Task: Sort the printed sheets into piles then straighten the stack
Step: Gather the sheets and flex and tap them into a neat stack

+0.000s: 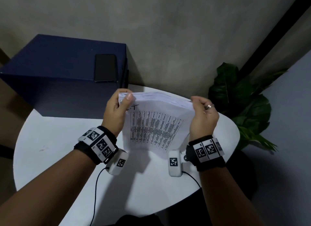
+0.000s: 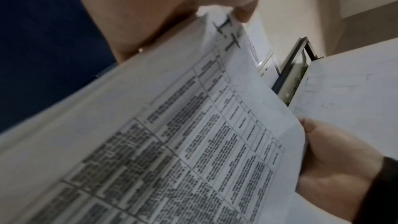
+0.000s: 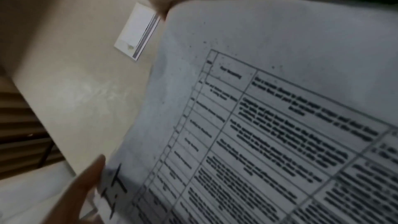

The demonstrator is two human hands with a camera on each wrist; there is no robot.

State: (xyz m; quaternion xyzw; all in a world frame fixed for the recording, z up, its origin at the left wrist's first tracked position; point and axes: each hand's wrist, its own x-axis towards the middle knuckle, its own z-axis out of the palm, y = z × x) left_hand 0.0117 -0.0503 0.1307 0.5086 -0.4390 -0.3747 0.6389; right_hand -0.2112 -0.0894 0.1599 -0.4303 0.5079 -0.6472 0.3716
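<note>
A stack of white printed sheets stands on edge on the round white table, its front page showing a printed table of text. My left hand grips the stack's upper left corner, thumb on the front page. My right hand grips the upper right corner with curled fingers. In the left wrist view the sheets fill the frame with the right hand at their far side. In the right wrist view the front page is close up and a left fingertip touches its corner.
A dark blue box stands at the table's back left with a black phone lying on it. A green leafy plant is beyond the table's right edge. Wrist camera cables trail over the table's near side.
</note>
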